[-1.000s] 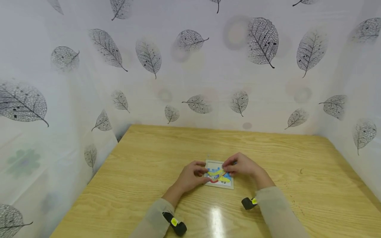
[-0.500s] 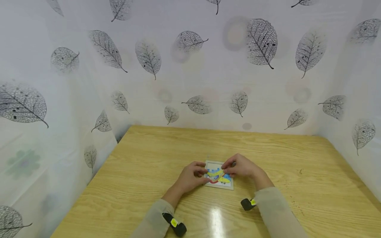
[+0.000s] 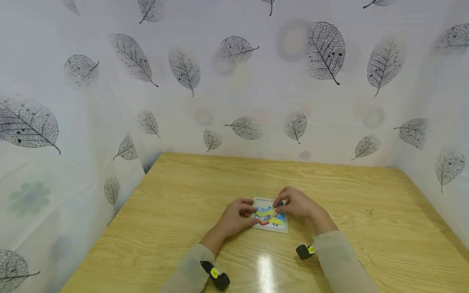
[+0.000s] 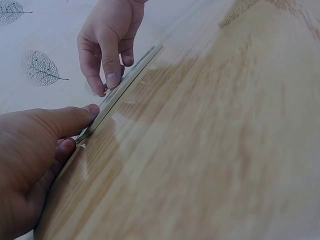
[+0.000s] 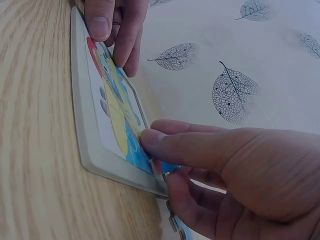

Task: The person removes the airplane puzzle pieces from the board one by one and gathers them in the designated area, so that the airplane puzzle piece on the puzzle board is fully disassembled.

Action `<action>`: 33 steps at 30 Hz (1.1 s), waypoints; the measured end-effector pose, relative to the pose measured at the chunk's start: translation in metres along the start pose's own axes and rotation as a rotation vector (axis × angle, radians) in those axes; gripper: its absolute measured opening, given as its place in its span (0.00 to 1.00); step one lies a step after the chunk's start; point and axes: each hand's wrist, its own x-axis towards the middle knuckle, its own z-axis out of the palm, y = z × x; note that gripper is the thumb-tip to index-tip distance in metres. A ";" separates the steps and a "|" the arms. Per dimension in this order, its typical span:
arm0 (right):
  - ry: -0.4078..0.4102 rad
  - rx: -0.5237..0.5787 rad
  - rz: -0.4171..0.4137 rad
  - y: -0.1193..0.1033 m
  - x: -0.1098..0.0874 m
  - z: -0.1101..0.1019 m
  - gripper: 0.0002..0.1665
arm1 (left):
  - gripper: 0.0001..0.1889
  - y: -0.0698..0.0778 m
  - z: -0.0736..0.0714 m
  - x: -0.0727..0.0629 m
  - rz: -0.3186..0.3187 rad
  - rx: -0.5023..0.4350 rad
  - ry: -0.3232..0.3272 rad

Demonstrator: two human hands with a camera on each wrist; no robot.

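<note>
A jigsaw puzzle (image 3: 268, 228) in a pale tray lies flat on the table, its picture a yellow, blue and red cartoon aeroplane. My left hand (image 3: 234, 217) holds the tray's left side; in the left wrist view its thumb (image 4: 75, 120) lies over the rim, with a finger bent at the edge. Over the tray's right part, my right hand (image 3: 298, 203) pinches a small puzzle piece (image 5: 170, 167), blue with some red, between thumb and fingers. The piece is mostly covered by the fingertips and is close to the tray's rim (image 5: 125, 182).
The wood-grain table (image 3: 205, 179) extends around the tray, with a bright reflection in front. A leaf-printed curtain (image 3: 256, 93) stands behind and at both sides. A blue thing with a notched edge (image 5: 175, 225) shows under my right hand. Black wrist cameras (image 3: 220, 280) sit on both sleeves.
My right hand has shifted slightly, its fingers now more raised and arched, and blue shows between them. The left hand and the tray stay in place.
</note>
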 end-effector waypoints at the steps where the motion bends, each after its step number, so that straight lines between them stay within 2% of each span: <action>1: 0.005 -0.016 -0.007 0.000 0.000 0.000 0.03 | 0.17 0.000 0.000 0.000 -0.002 0.001 -0.002; 4: 0.021 -0.036 -0.024 -0.002 0.000 -0.003 0.05 | 0.17 0.001 0.000 0.000 -0.007 -0.002 -0.005; 10: 0.037 0.016 -0.003 0.001 -0.005 -0.011 0.10 | 0.17 0.003 0.001 -0.001 -0.014 0.001 -0.004; 17: 0.021 0.175 -0.002 0.010 -0.010 -0.018 0.15 | 0.16 0.002 0.000 0.000 -0.023 0.006 -0.006; 21: 0.045 0.230 -0.015 0.014 -0.013 -0.023 0.18 | 0.17 0.002 0.000 0.000 -0.027 0.012 0.000; 27: 0.087 0.251 0.013 0.019 -0.019 -0.030 0.19 | 0.17 0.002 0.000 0.000 -0.031 0.015 -0.008; 33: 0.095 0.268 0.020 0.030 -0.025 -0.036 0.20 | 0.16 -0.001 0.003 0.001 -0.022 0.001 -0.005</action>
